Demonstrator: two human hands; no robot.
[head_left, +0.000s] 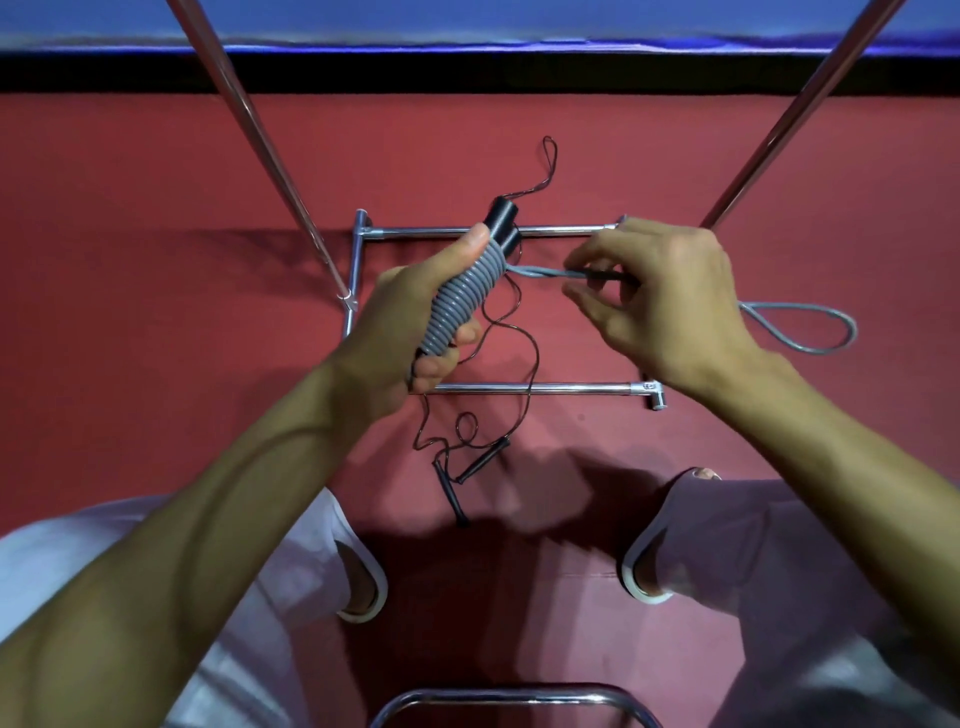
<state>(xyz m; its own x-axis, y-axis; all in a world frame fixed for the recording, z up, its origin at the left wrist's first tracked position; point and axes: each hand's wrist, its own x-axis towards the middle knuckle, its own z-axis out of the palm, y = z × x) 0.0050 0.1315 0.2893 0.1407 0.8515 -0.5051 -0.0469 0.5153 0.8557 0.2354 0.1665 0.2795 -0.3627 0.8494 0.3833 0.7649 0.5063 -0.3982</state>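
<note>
Winding grey cord (540, 272) round black handles (500, 218): clasping coil (460, 304) in left grip (389, 327), pinching cord in right grip (665, 296), leaving centre-right loop (853, 330) unwound.

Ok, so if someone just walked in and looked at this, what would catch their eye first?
Dead centre, the left hand grips a tight coil of grey cord with black ends, and the right hand beside it pinches the loose end coming off that coil. Behind both hands spreads a red floor, with a shiny chrome frame lying on it just under the hands.
</note>
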